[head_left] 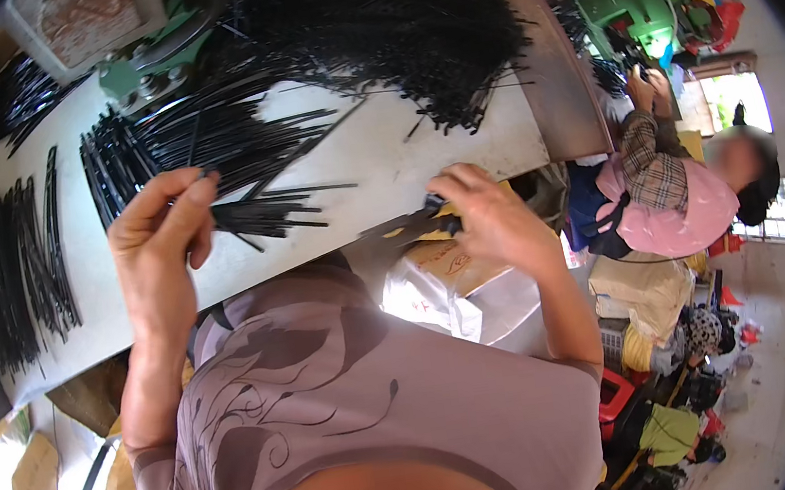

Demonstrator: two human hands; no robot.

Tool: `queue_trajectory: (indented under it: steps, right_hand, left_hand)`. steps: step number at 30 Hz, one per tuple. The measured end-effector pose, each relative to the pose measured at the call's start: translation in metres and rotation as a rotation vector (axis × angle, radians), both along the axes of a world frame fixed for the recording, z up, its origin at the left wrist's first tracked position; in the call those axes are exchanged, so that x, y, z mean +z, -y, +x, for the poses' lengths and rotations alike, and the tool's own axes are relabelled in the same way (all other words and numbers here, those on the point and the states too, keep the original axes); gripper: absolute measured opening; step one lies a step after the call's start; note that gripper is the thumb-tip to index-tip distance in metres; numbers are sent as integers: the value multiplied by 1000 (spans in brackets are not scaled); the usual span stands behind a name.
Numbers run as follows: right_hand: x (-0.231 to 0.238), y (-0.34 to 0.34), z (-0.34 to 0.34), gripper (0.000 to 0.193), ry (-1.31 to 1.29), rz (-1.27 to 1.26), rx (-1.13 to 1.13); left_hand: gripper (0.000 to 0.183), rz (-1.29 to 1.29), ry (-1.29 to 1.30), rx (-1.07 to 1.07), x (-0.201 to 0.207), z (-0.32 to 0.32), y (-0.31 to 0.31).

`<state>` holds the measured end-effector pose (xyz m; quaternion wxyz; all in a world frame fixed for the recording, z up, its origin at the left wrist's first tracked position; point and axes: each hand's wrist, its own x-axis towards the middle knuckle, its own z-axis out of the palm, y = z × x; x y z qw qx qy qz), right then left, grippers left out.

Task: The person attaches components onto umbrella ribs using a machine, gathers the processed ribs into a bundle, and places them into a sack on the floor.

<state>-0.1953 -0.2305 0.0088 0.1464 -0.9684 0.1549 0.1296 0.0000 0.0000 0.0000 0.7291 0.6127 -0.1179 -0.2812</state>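
White table [421, 158] edge: right hand [492, 218], black strips [261, 212].

My left hand [156, 237] is raised, back toward me, thumb and forefinger pinched together at the tips — the forearm runs straight down to my shoulder. My right hand [487, 214] sits lower, fingers [440, 190] curled inward and closed, elbow bent out to the side.

bench: pale worktable [460, 153] slanting across the view | machines: green machine [637, 4] at upper right, another green machine [150, 64] at the table's far edge | floor: pale concrete floor [776, 413], cluttered with cardboard boxes [459, 266] and bags | window: barred window [780, 207] on the right, daylight coming in
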Motion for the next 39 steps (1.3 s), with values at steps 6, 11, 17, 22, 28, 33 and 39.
queue_trajectory:
  steps: [6,11,17,22,28,33,39]
  right_hand:
    - [-2,93,-36,46,-33,-224,-86]
    - [-5,123,-5,58,4,-122,50]
    - [-2,126,20,52,-34,-248,121]
    - [10,111,16,35,337,-173,-85]
    - [-16,57,31,28,663,-259,91]
    - [-43,49,43,38,680,-346,190]
    - [-41,62,49,41,623,-331,153]
  left_hand:
    - [11,-182,31,2,11,16,14]
    - [14,-145,108,-46,28,19,35]
    - [10,-141,27,-77,28,13,68]
    - [11,-98,-16,-90,-2,1,101]
    - [8,-60,286,-66,-49,-24,147]
    - [10,200,797,-166,-57,-46,174]
    - [26,282,568,-384,-50,-46,184]
